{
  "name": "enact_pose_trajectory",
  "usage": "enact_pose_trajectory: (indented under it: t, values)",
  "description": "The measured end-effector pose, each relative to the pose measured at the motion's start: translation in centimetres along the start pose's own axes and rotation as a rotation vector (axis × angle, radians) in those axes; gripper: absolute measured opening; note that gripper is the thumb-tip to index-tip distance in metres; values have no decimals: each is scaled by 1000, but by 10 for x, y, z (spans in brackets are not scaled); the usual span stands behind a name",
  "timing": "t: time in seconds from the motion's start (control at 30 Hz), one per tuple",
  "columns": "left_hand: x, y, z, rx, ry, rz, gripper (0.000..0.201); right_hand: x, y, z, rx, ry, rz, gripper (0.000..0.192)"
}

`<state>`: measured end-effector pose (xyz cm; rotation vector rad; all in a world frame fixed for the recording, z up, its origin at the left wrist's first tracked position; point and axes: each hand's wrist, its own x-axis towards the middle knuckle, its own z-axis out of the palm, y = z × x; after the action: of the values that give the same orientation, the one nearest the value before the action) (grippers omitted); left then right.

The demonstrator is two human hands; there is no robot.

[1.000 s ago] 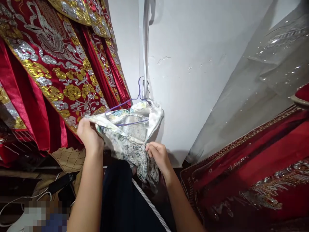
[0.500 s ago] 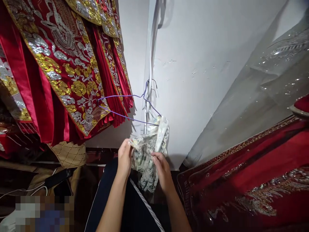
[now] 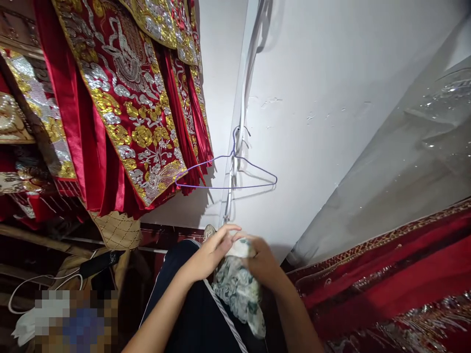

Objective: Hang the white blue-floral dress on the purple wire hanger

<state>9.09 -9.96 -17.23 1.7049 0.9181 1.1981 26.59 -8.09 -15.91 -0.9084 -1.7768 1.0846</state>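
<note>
While both hands meet low in the middle of the view, they bunch up a small piece of patterned cloth [image 3: 239, 289] between them. The left hand [image 3: 209, 252] lies over the top of the bundle with its fingers stretched across toward the other hand, and the right hand [image 3: 259, 260] closes round the cloth from the far side; the two hands touch, or very nearly so, with the fabric clamped between them. The cloth is pale, a silvery cream ground covered in a swirling grey-green print, and it has a slight sheen. Its upper part is crumpled tight inside the grip (how many folds it has cannot be told), while a loose tail hangs down below the hands over the dark trouser leg [image 3: 191, 304], just beside a white stripe that runs along it.

Above the hands, well apart from them, a thin purple wire hanger [image 3: 235, 169] hangs bare against the white wall [image 3: 324, 98], hooked beside a pale strip that runs up the corner. To the left hang red robes [image 3: 121, 98] thick with gold and silver flower embroidery, their hems falling in points. On the right lies more red fabric [image 3: 386, 274] with a gold-stitched border, partly under a clear plastic cover [image 3: 405, 162]. Low on the left, a white cable [image 3: 40, 282] loops over dim clutter.
</note>
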Motion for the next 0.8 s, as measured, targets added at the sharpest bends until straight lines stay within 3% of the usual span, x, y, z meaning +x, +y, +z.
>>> enact_pose_trajectory:
  t: [0.1, 0.17, 0.2, 0.27, 0.37, 0.47, 0.57, 0.67, 0.8]
  values:
    - [-10, -9, -13, 109, -135, -132, 43, 38, -9, -25, -33, 196, -275, 27]
    - [-14, -13, -25, 314, -102, -171, 42, 71, -8, -36, -83, 397, -333, 44]
    - [-15, -14, -33, 437, -65, -187, 41, 89, -5, -40, -111, 436, -345, 50]
    - [-15, -15, -51, 686, -7, -221, 39, 120, 9, -44, -173, 388, -327, 57]
    - [-15, -18, -82, 991, -46, -274, 38, 146, 36, -52, -391, 227, -195, 53]
    - [-15, -22, -107, 1170, -130, -325, 36, 141, 54, -66, -640, 106, -109, 31]
    - [-9, -22, -123, 1251, -151, -363, 30, 123, 51, -82, -674, 15, -159, 22]
    - [7, -15, -134, 1239, -94, -273, 26, 113, 36, -95, -593, -78, -211, 30]
    - [35, 5, -148, 1183, 22, -9, 32, 108, 22, -103, -559, -150, -205, 42]
